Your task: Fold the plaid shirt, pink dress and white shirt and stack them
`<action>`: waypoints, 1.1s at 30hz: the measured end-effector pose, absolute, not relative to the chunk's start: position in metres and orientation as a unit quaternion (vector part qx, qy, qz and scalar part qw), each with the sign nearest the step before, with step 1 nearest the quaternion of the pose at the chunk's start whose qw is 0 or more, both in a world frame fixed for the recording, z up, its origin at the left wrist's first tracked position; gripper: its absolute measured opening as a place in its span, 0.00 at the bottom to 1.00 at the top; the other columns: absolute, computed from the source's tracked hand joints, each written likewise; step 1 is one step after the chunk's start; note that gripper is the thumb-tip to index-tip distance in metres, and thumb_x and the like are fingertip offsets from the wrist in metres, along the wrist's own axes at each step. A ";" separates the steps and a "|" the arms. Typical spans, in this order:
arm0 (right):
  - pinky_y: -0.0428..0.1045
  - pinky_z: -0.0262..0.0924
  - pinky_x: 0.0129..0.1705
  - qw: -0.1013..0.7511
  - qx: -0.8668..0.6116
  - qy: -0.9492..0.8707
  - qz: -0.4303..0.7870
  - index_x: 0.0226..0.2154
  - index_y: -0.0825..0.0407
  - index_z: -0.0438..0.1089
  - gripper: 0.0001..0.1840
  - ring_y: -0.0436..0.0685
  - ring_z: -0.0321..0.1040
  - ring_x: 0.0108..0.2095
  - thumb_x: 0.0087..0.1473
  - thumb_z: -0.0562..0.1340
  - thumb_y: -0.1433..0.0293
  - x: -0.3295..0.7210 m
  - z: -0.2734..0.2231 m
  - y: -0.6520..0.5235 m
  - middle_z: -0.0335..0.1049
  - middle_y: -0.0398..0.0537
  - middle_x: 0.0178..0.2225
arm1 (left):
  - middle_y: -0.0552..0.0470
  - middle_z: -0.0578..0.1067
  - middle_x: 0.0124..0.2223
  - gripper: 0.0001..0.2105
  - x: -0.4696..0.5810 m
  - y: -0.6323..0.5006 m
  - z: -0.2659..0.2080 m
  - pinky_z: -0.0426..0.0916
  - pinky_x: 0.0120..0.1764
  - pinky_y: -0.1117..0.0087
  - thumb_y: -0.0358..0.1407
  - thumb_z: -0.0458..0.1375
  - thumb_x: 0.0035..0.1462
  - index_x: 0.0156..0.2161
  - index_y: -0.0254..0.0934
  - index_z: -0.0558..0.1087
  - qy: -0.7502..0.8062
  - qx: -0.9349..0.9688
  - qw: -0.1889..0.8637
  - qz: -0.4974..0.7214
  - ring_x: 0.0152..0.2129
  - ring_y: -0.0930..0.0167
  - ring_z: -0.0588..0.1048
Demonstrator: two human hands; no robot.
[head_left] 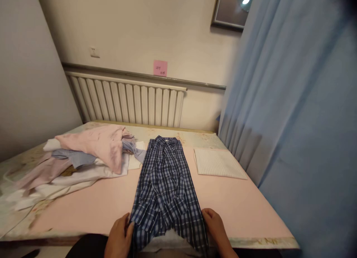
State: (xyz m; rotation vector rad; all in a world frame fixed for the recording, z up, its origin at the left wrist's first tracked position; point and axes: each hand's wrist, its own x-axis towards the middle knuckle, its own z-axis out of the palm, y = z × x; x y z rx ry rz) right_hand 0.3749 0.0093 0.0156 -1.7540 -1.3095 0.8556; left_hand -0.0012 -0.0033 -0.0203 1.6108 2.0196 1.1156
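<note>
From my remote station I see the left hand (119,235) and right hand (216,225) pinching opposite edges of the plaid shirt (170,176), which lies on the pink-covered tabletop (237,206), collar (166,139) at the far end, between a heap of clothes (92,144) and a folded striped cloth (219,163).

A pale radiator (122,100) stands against the wall (186,23) left of centre, below a grey pipe (200,83). A pink note (160,68) with handwriting sits in the upper middle. A socket (94,52) shows at upper left, a framed picture (229,10) at upper right, and a blue curtain (281,102) hangs down the right side.
</note>
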 end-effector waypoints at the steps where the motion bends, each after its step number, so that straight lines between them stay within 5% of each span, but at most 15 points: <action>1: 0.49 0.56 0.32 0.384 -0.687 -0.515 0.340 0.19 0.49 0.66 0.17 0.57 0.64 0.28 0.44 0.52 0.55 0.375 0.015 0.008 0.67 0.44 0.22 | 0.41 0.75 0.46 0.25 0.000 -0.010 -0.020 0.66 0.51 0.60 0.52 0.49 0.52 0.47 0.35 0.69 0.709 0.549 0.183 0.404 0.45 0.59 0.73; 15: 0.46 0.52 0.26 0.409 -0.625 -0.455 0.485 0.21 0.52 0.67 0.19 0.50 0.58 0.22 0.42 0.60 0.52 0.371 0.005 -0.010 0.63 0.40 0.19 | 0.48 0.78 0.29 0.27 0.021 -0.045 -0.026 0.72 0.39 0.61 0.55 0.65 0.30 0.32 0.36 0.71 0.675 0.274 0.470 0.498 0.34 0.59 0.78; 23: 0.49 0.60 0.33 0.430 -0.539 -0.379 0.618 0.27 0.55 0.73 0.20 0.56 0.68 0.28 0.42 0.67 0.54 0.360 0.008 -0.040 0.71 0.45 0.23 | 0.47 0.80 0.30 0.18 0.032 -0.064 0.003 0.73 0.38 0.60 0.41 0.71 0.33 0.31 0.37 0.74 0.539 0.166 0.672 0.480 0.35 0.57 0.79; 33: 0.52 0.63 0.38 0.434 -0.477 -0.286 0.709 0.33 0.57 0.75 0.22 0.61 0.73 0.33 0.40 0.71 0.56 0.347 0.020 -0.064 0.76 0.53 0.31 | 0.45 0.81 0.40 0.22 0.034 -0.079 0.028 0.72 0.43 0.59 0.47 0.70 0.38 0.38 0.37 0.77 0.515 0.156 0.697 0.474 0.41 0.56 0.78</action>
